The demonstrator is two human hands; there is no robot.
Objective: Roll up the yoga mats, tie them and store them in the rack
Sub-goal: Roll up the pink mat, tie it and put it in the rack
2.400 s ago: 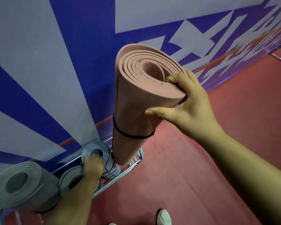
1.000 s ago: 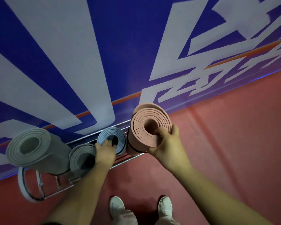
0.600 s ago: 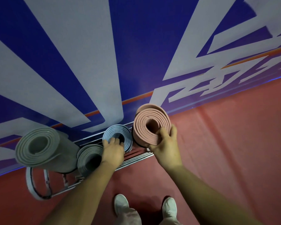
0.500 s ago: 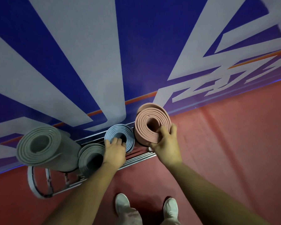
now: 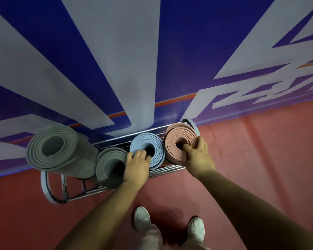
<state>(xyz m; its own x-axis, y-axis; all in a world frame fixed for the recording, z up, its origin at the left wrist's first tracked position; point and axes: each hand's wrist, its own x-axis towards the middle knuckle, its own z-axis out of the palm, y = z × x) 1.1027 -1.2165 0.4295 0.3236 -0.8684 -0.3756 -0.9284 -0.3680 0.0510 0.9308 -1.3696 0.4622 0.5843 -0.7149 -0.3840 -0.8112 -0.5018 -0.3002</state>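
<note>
From where the person stands, the rack point(image 5: 170, 169) runs along the foot of the blue-and-white wall point(image 5: 116, 51) at about twelve o'clock, and it is filling up. Four rolled mats stand on end in it: a large grey mat point(image 5: 51, 150) leaning at ten o'clock, a smaller grey mat point(image 5: 108, 166) at eleven, a blue mat point(image 5: 145, 143) dead ahead and touching it, and the pink mat point(image 5: 179, 139) at one o'clock, at the rack's right end. The right hand point(image 5: 197, 156) grips the pink mat's top, thumb hooked into the hollow core and fingers wrapped over the outer coils. The left hand point(image 5: 136, 166) lies with its fingers spread across the top of the blue mat, steadying rather than clutching. I'd say the pink mat is as good as stored, and only letting go is left. Its tie is hidden from above, and no unrolled mats show on the red floor point(image 5: 260, 159).
</note>
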